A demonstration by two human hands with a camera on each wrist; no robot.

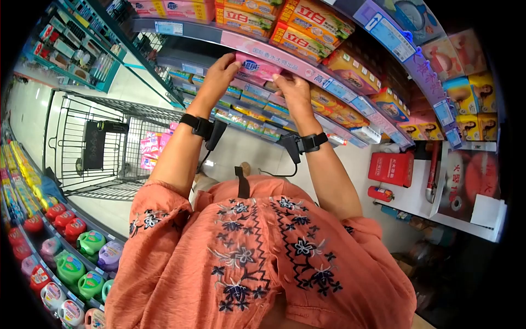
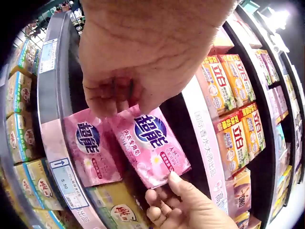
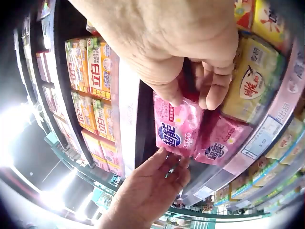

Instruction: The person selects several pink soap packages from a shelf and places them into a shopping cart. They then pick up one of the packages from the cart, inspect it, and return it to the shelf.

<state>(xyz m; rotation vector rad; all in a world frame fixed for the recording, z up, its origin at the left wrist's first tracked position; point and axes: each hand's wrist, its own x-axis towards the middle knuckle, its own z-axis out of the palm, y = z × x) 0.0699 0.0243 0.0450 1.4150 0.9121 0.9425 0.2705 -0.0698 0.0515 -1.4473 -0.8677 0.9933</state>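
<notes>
Both hands hold a pink pack of laundry soap (image 1: 256, 68) at the front of a shelf. My left hand (image 1: 220, 77) grips one end, thumb along the edge in the right wrist view. At the opposite end, my right hand (image 1: 296, 96) pinches the pack, its thumb on a corner in the left wrist view. The held pack's printed face, with a blue oval logo, shows between the hands. Beside it on the shelf lies a matching pink pack (image 2: 90, 152). A yellow soap pack (image 2: 119, 205) sits next to that one.
Orange soap boxes (image 1: 311, 28) line the shelf above, behind a pink label strip (image 1: 268, 54). A wire shopping cart (image 1: 104, 148) with pink packs inside stands to the left. Detergent bottles (image 1: 70, 267) fill shelves at lower left. A red box (image 1: 390, 168) is at the right.
</notes>
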